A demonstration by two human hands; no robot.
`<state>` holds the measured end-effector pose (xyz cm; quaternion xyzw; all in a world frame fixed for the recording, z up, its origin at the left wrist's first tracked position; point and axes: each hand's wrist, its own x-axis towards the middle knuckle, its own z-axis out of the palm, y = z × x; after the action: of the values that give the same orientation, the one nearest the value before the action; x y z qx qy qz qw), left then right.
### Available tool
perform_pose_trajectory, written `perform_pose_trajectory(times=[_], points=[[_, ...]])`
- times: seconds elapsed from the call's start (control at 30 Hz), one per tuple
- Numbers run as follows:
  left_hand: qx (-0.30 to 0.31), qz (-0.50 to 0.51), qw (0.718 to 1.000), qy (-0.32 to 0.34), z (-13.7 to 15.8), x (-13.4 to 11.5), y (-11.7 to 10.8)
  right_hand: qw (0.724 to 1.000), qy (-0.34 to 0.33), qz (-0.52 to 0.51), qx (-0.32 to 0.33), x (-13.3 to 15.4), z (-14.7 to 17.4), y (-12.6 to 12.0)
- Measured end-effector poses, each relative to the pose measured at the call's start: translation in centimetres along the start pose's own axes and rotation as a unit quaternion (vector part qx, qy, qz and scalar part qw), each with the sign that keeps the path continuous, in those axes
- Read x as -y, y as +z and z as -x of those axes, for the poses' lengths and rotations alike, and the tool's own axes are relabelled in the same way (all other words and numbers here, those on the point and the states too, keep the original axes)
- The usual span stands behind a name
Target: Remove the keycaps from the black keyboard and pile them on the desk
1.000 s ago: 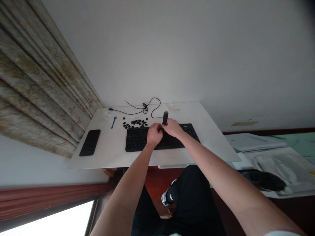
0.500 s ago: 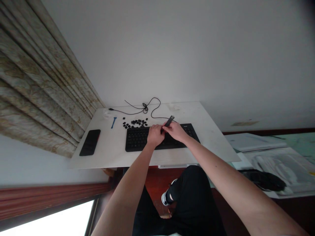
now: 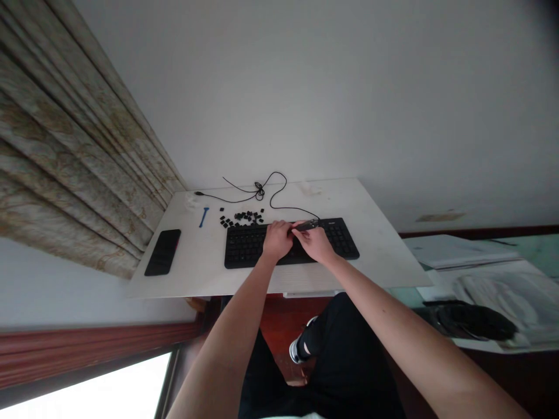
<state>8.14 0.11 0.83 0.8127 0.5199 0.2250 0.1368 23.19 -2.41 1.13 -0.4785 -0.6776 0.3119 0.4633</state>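
A black keyboard (image 3: 244, 247) lies on the white table, with both of my hands over its middle. My right hand (image 3: 318, 241) is closed round a slim dark tool with a flat end (image 3: 311, 224), held slantwise just above the keys. Its lower tip is hidden between my hands. Close beside it, my left hand (image 3: 278, 238) rests on the keyboard with fingers bent and drawn together at the tool's lower end. Whatever those fingers pinch is hidden. Behind the keyboard's left half lie several loose black keycaps (image 3: 248, 216).
A blue tool (image 3: 204, 217) lies left of the keycaps. Nearer the table's left edge is a black phone (image 3: 163, 252). The keyboard's thin cable (image 3: 286, 208) loops along the back by the wall. Papers and a black bag (image 3: 476, 320) lie to the right.
The dark tool has tipped from steep to nearly flat, its upper end swinging right and down with my right hand. My left hand stays at the same spot on the keyboard.
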Motion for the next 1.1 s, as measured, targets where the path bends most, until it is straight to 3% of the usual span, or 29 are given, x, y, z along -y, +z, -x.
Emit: perform_pose_trajectory(times=[0.17,0.27,0.37,0.57,0.7,0.77,0.93,1.1], points=[[-0.008,0.025,1.0,0.004,-0.1,0.3,0.3,1.0,0.001,-0.02,-0.018,0.0,1.0,0.2],[-0.022,0.058,0.998,0.01,-0.2,0.6,0.5,0.997,0.005,-0.002,-0.078,0.3,0.7,-0.7],[-0.037,0.083,0.996,0.007,-0.2,0.6,0.6,0.985,0.033,0.038,-0.168,-0.3,-0.3,-3.2],[-0.044,0.109,0.993,-0.01,0.0,0.4,0.3,0.937,0.131,-0.057,-0.319,-5.1,-1.1,-10.0],[-0.074,0.163,0.983,-0.028,-0.1,0.7,0.2,0.867,0.22,-0.15,-0.42,-8.2,0.3,-12.2],[-0.099,0.192,0.976,-0.039,-0.1,0.9,0.3,0.861,0.224,-0.146,-0.433,-9.1,1.0,-12.3],[-0.122,0.239,0.961,-0.063,0.1,0.8,0.3,0.881,0.206,-0.028,-0.425,-8.9,1.6,-11.6],[-0.13,0.204,0.968,-0.073,0.0,0.4,-0.6,0.882,0.207,0.042,-0.421,-8.7,1.6,-11.5]])
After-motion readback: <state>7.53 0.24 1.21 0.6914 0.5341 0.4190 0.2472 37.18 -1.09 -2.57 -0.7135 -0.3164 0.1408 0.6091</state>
